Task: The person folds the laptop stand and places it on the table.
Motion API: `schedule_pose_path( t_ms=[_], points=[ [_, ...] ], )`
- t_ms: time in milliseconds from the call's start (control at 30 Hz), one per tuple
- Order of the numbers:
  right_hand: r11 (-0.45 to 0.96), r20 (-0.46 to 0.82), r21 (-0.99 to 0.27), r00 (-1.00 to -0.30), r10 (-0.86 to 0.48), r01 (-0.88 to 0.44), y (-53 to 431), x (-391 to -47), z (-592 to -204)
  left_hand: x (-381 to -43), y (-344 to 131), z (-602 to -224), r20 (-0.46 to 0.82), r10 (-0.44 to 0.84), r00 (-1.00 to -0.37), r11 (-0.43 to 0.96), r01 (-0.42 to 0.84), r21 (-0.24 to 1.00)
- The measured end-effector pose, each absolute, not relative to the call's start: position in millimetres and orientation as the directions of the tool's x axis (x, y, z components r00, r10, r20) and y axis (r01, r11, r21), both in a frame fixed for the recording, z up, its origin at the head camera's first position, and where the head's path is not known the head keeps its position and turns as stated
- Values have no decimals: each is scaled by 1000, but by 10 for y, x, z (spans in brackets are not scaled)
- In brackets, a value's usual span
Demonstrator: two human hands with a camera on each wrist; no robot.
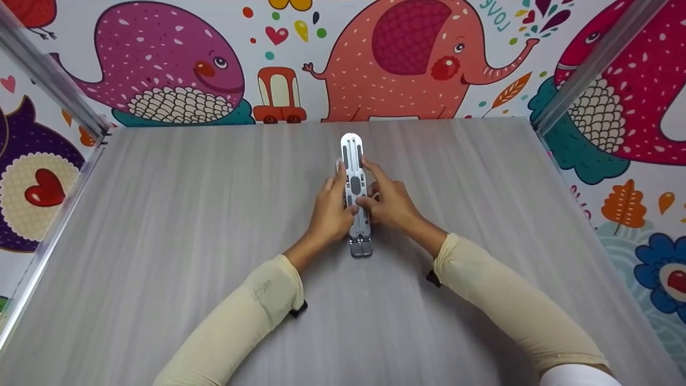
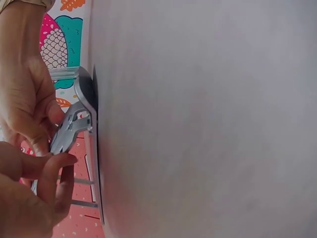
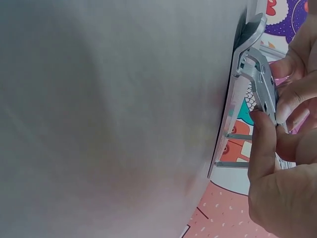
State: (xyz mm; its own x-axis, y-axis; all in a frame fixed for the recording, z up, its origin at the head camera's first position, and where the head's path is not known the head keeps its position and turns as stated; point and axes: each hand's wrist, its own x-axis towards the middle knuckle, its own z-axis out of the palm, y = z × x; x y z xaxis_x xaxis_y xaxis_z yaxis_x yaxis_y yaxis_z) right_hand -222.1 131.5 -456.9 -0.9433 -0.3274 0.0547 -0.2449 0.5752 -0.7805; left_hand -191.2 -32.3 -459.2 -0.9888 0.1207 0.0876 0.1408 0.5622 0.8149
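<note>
A silver folding laptop stand [image 1: 356,185] with grey pads stands lengthwise on the table, narrow and folded together sideways. In the left wrist view its hinged upper part [image 2: 67,134] is tilted up from the long base that lies on the tabletop. My left hand [image 1: 328,214] grips the stand's left side, with thumb and fingers on the raised part. From the right, my right hand [image 1: 394,203] pinches the same part, its thumb on top and its index finger stretched along the edge. The right wrist view shows fingers of both hands close together on the metal [image 3: 262,82].
The grey wood-grain table [image 1: 187,214] spreads around the stand. Behind it rises a wall [image 1: 300,53] printed with cartoon animals, and metal frame posts [image 1: 595,64] stand at the back corners. Pale sleeves [image 1: 252,316] cover both forearms.
</note>
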Motion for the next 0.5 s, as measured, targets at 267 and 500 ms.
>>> schedule_pose_path(
  t_ms=[267, 500],
  points=[
    [537, 42, -807, -931, -362, -245, 1355, -2212, -4598, -1904, -328, -4582, 78, 134, -988, 556, 140, 820],
    [607, 173, -709, -923, -345, -360, 1358, -2242, -4563, -1756, -323, -4549, 125, 119, -985, 609, 172, 774]
  ],
)
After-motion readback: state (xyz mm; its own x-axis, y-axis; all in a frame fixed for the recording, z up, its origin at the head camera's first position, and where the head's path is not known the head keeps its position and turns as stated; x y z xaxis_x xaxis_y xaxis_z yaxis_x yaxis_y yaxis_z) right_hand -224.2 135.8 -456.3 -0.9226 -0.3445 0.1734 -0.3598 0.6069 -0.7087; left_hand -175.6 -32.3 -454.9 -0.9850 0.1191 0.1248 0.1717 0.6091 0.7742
